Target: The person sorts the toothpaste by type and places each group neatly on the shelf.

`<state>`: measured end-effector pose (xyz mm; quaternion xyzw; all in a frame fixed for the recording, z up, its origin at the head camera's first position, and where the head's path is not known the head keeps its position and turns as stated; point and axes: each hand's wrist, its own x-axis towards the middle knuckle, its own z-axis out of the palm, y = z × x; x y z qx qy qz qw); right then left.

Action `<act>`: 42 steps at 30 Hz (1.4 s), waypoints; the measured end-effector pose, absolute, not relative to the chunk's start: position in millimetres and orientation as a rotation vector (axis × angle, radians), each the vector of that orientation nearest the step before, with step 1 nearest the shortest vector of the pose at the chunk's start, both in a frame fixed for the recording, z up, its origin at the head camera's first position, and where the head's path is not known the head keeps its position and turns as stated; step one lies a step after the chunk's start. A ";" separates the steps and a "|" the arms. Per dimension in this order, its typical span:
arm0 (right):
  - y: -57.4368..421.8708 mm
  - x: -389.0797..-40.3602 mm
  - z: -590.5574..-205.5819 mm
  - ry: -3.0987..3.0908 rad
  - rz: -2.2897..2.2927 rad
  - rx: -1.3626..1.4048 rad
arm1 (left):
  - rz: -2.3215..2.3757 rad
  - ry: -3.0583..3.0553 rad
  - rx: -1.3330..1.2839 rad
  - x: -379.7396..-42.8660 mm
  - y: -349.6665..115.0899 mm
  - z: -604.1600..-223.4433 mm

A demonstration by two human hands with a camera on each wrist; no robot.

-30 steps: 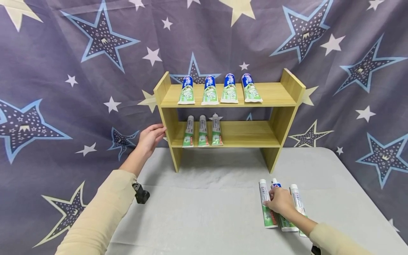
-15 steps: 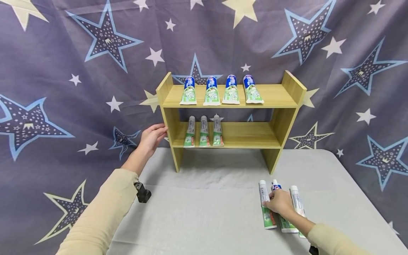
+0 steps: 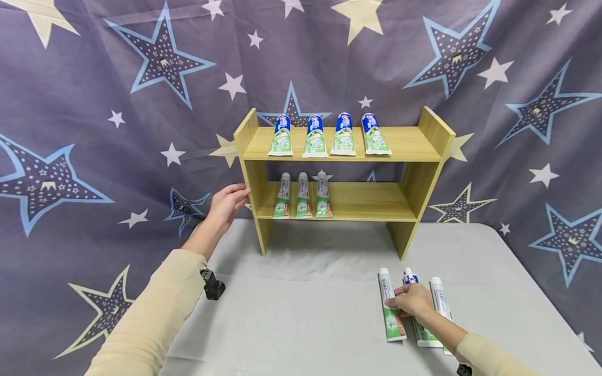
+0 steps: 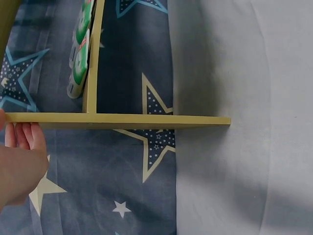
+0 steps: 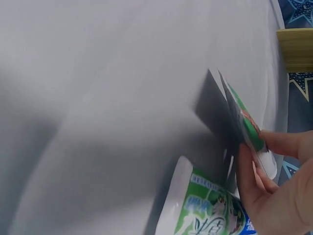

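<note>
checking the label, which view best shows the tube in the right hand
The head view: the tube shows its printed side from cap to end, partly covered by the right hand. The right wrist shows it nearly edge-on; the left wrist doesn't show it.

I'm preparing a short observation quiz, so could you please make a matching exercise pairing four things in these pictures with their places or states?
Things:
1. Left hand
2. Right hand
3. Row of four blue-and-green tubes
4. Row of three grey-and-green tubes

Places or states:
A. On the lower shelf
B. Pinching a tube
C. On the top shelf
D. Touching the side panel

Pairs: 1-D, 2-B, 3-C, 4-A
</note>
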<state>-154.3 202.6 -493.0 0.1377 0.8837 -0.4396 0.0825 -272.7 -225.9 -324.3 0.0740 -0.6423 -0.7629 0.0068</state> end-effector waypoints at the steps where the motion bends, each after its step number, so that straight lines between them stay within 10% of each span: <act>1: 202.1 -154.0 -492.7 2.605 -1.348 0.425 | -2.386 -2.009 0.228 -273.0 -225.8 -323.6; 42: 169.3 -154.6 -448.5 2.311 -1.605 0.378 | -2.374 -1.999 0.234 -275.1 -225.2 -326.0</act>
